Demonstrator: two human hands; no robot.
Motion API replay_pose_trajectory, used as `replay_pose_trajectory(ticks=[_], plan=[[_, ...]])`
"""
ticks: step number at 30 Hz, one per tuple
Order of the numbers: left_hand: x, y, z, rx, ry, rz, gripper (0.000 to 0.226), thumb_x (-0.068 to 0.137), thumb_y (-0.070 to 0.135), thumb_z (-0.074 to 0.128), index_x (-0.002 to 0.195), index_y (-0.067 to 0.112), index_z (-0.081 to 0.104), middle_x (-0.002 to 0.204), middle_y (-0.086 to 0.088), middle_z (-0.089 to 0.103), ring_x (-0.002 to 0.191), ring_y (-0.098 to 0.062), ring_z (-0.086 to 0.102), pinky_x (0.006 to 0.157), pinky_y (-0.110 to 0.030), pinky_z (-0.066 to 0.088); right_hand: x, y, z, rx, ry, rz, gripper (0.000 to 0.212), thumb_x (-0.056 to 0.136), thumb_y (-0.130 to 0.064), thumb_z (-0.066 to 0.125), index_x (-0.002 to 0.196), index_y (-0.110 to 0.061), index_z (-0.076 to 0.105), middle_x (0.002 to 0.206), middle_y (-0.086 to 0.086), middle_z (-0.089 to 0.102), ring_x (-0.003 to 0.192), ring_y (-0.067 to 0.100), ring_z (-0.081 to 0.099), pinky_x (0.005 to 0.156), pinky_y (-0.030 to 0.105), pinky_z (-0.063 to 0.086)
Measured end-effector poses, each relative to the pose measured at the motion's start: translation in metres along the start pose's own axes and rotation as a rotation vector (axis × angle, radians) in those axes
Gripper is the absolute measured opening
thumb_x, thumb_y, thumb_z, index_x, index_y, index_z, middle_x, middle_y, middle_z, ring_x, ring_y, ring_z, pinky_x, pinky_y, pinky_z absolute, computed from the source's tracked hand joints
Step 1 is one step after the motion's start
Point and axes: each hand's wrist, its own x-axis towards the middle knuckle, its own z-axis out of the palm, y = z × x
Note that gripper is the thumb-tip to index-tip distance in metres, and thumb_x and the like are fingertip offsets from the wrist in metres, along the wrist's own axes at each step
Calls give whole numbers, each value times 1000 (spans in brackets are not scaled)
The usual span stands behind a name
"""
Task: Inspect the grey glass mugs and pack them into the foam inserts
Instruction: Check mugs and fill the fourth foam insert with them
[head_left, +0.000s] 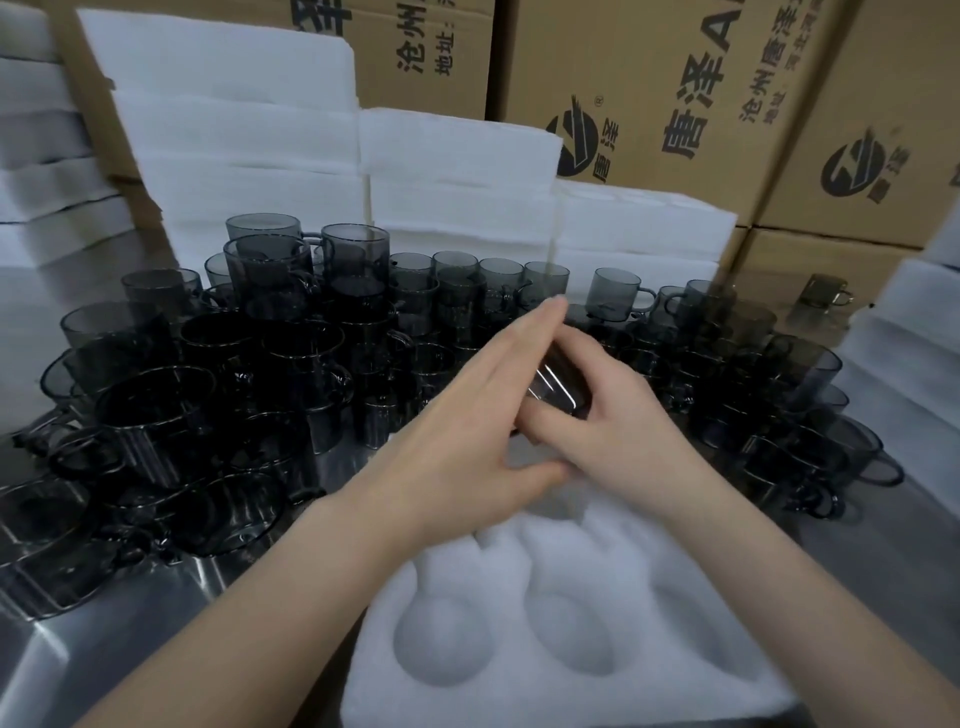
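Both my hands meet above the far edge of a white foam insert (571, 613) with round empty pockets. My right hand (613, 415) curls its fingers round a grey glass mug (558, 384), held tilted. My left hand (467, 415) lies against the mug's left side with its fingers straight and pointing away from me, the thumb below. Most of the mug is hidden between the hands. Several more grey glass mugs (270, 332) crowd the table behind and to both sides, some stacked.
Stacks of white foam sheets (260, 156) stand behind the mugs, and more foam (909, 338) is piled at the right edge. Brown cartons (675, 93) with printed lettering form the back wall. The metal table (104, 649) shows at the lower left.
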Motion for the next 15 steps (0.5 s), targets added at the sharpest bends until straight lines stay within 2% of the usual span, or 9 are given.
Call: replay_pose_trajectory(ticks=[2,3,7,11,13,15], plan=[[1,-1,2,10,91,-58,93,80,17,75,153,14,18,155,3,30,140,3,25,109,-6,18,-1,-1,1,-74,-2,-73,49,79,-47,62,126,-40,48,108,-25,64,102,-5,60,85,10,44],[1,-1,3,18,107,-87,90,81,16,73,153,12,19,154,2,32,139,2,26,108,-4,18,-1,0,1,-111,2,-107,45,84,-45,59,127,-37,48,109,-23,63,103,-2,59,84,10,43],[-1,-4,5,-3,109,-132,86,81,23,71,153,20,23,157,6,30,137,4,28,103,1,21,-2,2,-1,-144,13,-132,40,91,-50,44,124,-28,49,103,-14,61,96,7,59,82,19,45],[-2,-4,5,-1,120,-96,86,81,26,74,152,25,25,159,4,26,134,9,33,104,-4,27,-1,1,1,-74,17,-143,30,98,-38,41,123,-26,53,98,-11,61,86,4,57,78,19,45],[-2,-5,6,7,125,-76,86,81,26,76,151,25,28,159,2,25,135,7,31,103,-3,27,-1,1,1,1,48,-124,29,100,-31,37,119,-23,57,99,-5,65,91,12,59,83,24,45],[-2,-6,6,16,121,-53,83,80,25,78,149,23,32,158,7,24,137,10,26,104,-2,24,1,0,-1,54,84,-91,33,103,-25,34,116,-17,62,102,-4,68,97,11,61,88,25,46]])
